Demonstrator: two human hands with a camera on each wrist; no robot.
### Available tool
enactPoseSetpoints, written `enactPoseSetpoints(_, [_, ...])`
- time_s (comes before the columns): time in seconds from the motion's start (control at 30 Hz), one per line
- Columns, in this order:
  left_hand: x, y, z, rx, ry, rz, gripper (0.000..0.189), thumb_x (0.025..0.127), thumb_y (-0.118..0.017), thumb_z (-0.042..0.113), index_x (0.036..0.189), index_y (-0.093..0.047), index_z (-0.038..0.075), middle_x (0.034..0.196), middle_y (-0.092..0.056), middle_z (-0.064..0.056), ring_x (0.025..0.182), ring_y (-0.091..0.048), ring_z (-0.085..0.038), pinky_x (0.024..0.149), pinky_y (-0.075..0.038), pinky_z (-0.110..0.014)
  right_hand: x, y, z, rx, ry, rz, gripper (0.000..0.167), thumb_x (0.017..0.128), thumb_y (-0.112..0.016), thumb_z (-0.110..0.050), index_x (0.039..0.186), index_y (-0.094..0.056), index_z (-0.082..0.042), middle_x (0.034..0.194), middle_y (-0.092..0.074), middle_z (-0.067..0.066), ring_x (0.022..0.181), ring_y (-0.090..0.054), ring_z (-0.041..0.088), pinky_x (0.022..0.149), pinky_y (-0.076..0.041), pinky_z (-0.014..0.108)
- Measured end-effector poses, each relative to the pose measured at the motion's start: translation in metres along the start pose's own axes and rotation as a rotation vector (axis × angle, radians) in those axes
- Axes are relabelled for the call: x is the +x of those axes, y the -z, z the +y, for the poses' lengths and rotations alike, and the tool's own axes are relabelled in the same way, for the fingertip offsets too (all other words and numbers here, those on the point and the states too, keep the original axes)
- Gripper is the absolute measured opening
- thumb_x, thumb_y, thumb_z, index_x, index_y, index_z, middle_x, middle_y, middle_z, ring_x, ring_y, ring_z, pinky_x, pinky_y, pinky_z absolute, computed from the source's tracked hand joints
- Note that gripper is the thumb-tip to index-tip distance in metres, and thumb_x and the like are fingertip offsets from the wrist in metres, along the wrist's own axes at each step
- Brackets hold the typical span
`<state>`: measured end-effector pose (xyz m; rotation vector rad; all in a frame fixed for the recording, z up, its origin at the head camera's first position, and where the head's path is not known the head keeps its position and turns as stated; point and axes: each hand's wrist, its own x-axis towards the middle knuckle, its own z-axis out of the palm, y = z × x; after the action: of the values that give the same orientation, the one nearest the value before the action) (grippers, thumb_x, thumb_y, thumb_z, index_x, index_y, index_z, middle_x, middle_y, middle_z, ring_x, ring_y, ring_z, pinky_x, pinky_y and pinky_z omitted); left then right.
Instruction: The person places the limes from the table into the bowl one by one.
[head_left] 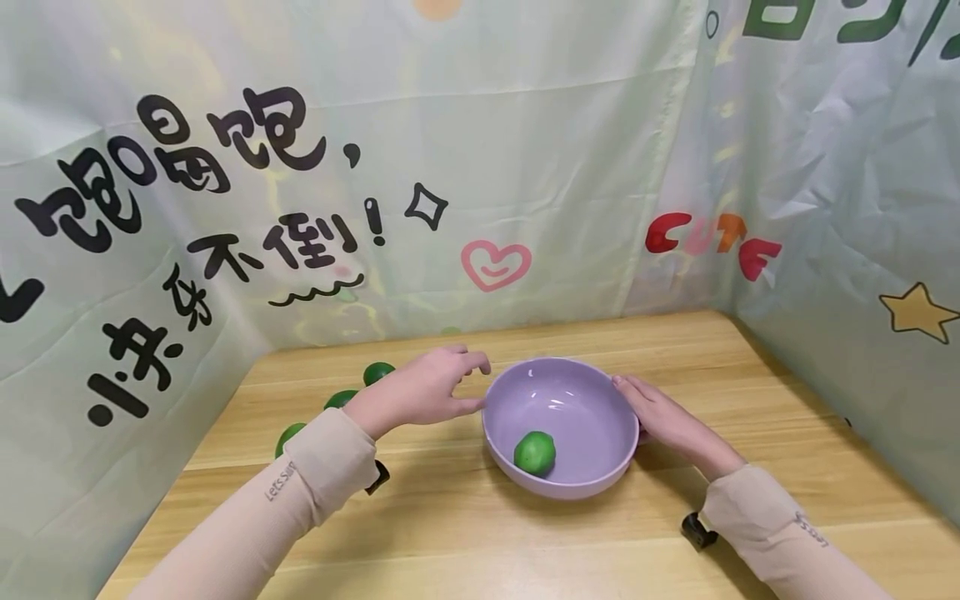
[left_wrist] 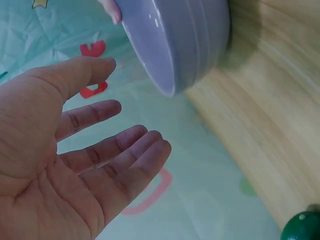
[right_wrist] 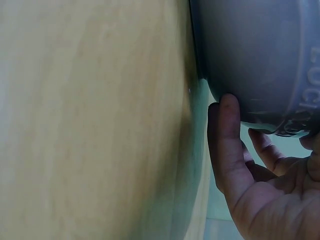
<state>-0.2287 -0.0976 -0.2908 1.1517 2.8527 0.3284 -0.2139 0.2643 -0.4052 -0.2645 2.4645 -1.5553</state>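
A lilac bowl (head_left: 592,433) stands on the wooden table with one green lime (head_left: 535,453) inside, near its front left wall. My left hand (head_left: 431,387) hovers just left of the bowl, thumb and fingers spread apart with nothing between them. In the left wrist view its palm (left_wrist: 45,175) shows bare and the fingers bend slightly. On the bowl's right side rests my right hand (head_left: 663,417), its fingers extended along the outer wall. From the right wrist view, fingertips (right_wrist: 229,107) touch the wall below raised lettering.
Behind my left forearm lie more limes: one at the back (head_left: 378,372), one in the middle (head_left: 341,399) and one partly covered by the sleeve (head_left: 288,437). Printed cloth (head_left: 570,208) hangs along the table's back and sides. Each wrist wears a small black camera mount (head_left: 698,531).
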Motion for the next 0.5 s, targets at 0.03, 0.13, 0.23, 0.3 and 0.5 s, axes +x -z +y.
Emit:
enactPoseSetpoints(0.03, [-0.002, 0.001, -0.002, 0.004, 0.008, 0.007, 0.038, 0.099, -0.079, 0.029, 0.131, -0.067, 0.013, 0.119, -0.069, -0.008, 0.102, -0.067, -0.024, 0.089, -0.060, -0.041, 0.000, 0.000, 0.000, 0.002, -0.001, 0.000, 0.067, 0.119, -0.025, -0.039, 0.158, -0.028, 0.015, 0.141, -0.052, 0.042, 0.111, -0.071, 0.035, 0.083, -0.067, 0.047])
enactPoseSetpoints(0.13, [-0.007, 0.004, -0.008, 0.009, 0.028, 0.025, 0.037, 0.099, -0.078, 0.029, 0.131, -0.067, 0.013, 0.121, -0.069, -0.009, 0.108, -0.068, -0.025, 0.091, -0.060, -0.043, 0.000, 0.000, 0.000, 0.006, -0.006, 0.002, 0.067, 0.119, -0.026, -0.040, 0.159, -0.028, 0.014, 0.141, -0.051, 0.041, 0.110, -0.071, 0.035, 0.083, -0.067, 0.047])
enactPoseSetpoints(0.23, [-0.013, 0.005, -0.016, 0.009, 0.037, 0.054, 0.037, 0.098, -0.078, 0.029, 0.130, -0.067, 0.013, 0.124, -0.070, -0.009, 0.113, -0.070, -0.027, 0.094, -0.060, -0.044, 0.000, 0.000, 0.000, 0.010, -0.008, 0.002, 0.068, 0.119, -0.027, -0.041, 0.159, -0.027, 0.014, 0.142, -0.051, 0.042, 0.110, -0.071, 0.035, 0.083, -0.067, 0.047])
enactPoseSetpoints(0.3, [-0.018, 0.005, -0.023, 0.009, 0.033, 0.079, 0.036, 0.098, -0.079, 0.028, 0.129, -0.068, 0.012, 0.125, -0.071, -0.010, 0.113, -0.071, -0.028, 0.094, -0.061, -0.045, 0.000, -0.001, 0.000, 0.015, -0.007, 0.001, 0.068, 0.119, -0.028, -0.041, 0.159, -0.027, 0.014, 0.143, -0.050, 0.042, 0.111, -0.071, 0.035, 0.083, -0.067, 0.048])
enactPoseSetpoints(0.5, [-0.036, 0.007, -0.046, 0.008, 0.051, 0.151, 0.036, 0.097, -0.080, 0.025, 0.128, -0.068, 0.010, 0.125, -0.072, -0.014, 0.108, -0.072, -0.030, 0.093, -0.061, -0.048, 0.001, -0.001, 0.000, 0.018, -0.006, 0.000, 0.068, 0.119, -0.027, -0.041, 0.159, -0.027, 0.014, 0.143, -0.050, 0.042, 0.112, -0.071, 0.036, 0.084, -0.066, 0.049])
